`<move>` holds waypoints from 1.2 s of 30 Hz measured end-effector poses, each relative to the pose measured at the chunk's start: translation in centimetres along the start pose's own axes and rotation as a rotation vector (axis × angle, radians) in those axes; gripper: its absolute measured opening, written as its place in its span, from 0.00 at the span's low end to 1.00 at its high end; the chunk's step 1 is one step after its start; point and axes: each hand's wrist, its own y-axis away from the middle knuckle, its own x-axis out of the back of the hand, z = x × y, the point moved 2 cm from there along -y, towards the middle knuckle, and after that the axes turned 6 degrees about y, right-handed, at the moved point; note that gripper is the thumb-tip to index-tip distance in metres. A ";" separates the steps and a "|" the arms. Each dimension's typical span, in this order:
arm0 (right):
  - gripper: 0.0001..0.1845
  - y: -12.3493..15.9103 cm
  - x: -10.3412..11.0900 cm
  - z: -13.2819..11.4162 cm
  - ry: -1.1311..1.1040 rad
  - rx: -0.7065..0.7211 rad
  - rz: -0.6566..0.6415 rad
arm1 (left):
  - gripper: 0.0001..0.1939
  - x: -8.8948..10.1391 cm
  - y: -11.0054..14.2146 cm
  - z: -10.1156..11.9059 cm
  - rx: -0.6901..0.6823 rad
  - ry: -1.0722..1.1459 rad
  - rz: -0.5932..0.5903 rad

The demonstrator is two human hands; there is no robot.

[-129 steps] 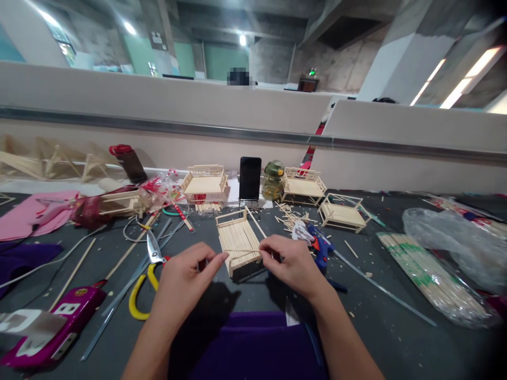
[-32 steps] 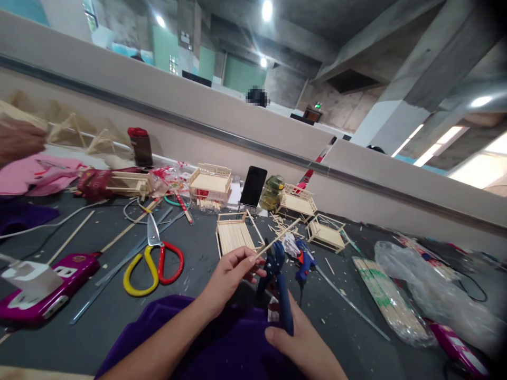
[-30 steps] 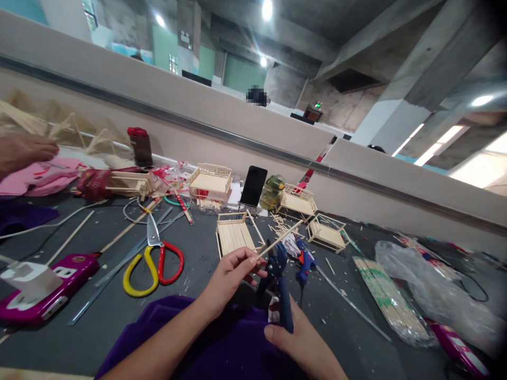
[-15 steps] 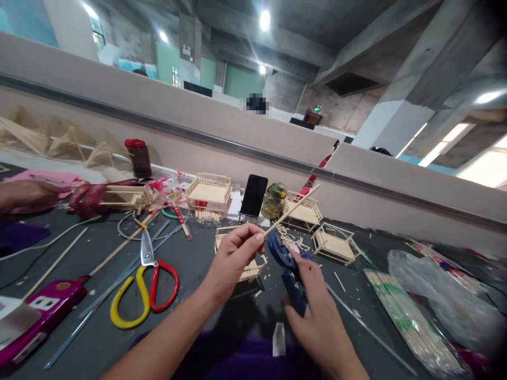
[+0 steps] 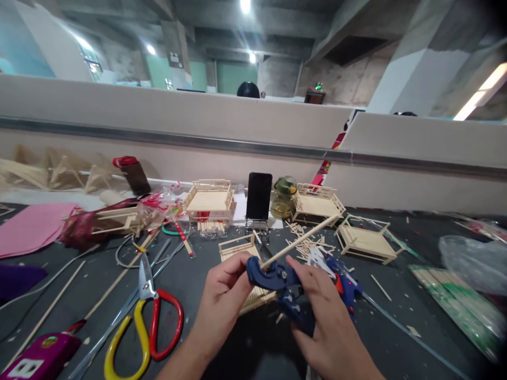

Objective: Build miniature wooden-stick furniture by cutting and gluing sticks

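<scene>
My left hand [image 5: 227, 287] pinches the near end of a thin wooden stick [image 5: 303, 239], which slants up to the right. My right hand [image 5: 327, 314] is closed round the handles of a blue pipe cutter [image 5: 291, 287]. Its curved jaw is around the stick, right beside my left fingertips. Behind and below my hands stands a small slatted stick model [image 5: 256, 303], partly hidden by them. A blue glue gun [image 5: 348, 287] lies just past my right hand. Short cut stick pieces [image 5: 307, 243] are heaped beyond the cutter.
Large scissors [image 5: 152, 311] with red and yellow handles lie on the left. A phone [image 5: 259, 195] on a stand, a green bottle [image 5: 283, 198] and several stick models [image 5: 209, 199] line the back. A purple power strip [image 5: 49, 351] is front left, bagged sticks [image 5: 455, 306] right.
The cutter has moved left against my left fingers, and its jaw is now around the stick. The view has levelled and shifted. Another person's hand at the far left is gone from view.
</scene>
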 end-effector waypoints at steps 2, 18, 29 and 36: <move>0.51 0.1 0.0 0.2 -0.012 -0.008 -0.012 | 0.14 0.1 -0.1 0.0 0.001 -0.019 -0.009; 0.51 -0.1 0.8 -0.7 -0.062 -0.004 -0.067 | 0.14 1.3 -0.1 0.9 -0.085 -0.166 -0.108; 0.50 0.0 0.4 -0.7 -0.138 -0.009 -0.118 | 0.12 1.4 0.0 1.2 0.021 -0.061 -0.163; 0.44 0.1 0.6 -0.4 -0.176 0.010 -0.130 | 0.10 2.1 -0.3 1.1 0.114 -0.102 -0.243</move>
